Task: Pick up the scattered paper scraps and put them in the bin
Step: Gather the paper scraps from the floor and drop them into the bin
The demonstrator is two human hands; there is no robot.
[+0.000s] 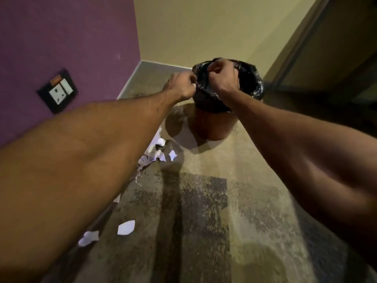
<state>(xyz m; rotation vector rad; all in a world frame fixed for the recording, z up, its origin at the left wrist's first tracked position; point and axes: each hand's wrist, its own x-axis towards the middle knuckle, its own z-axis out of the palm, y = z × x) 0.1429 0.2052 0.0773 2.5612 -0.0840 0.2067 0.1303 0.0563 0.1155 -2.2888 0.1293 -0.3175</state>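
Note:
A brown bin (212, 127) lined with a black plastic bag (251, 82) stands on the floor near the corner. My left hand (181, 86) is closed at the left rim of the bag and seems to pinch the plastic. My right hand (222, 78) is a closed fist over the near rim, gripping the bag's edge as far as I can tell. White paper scraps lie on the floor: a cluster (161, 152) just left of the bin, a larger scrap (126, 227) nearer me and another (88, 238) beside my left forearm, which hides more of them.
A purple wall with a black-framed switch and socket plate (58, 90) runs along the left. A cream wall stands behind the bin, and a dark door frame (306, 43) is at the right. The floor (204, 211) is mottled stone with a dark patch.

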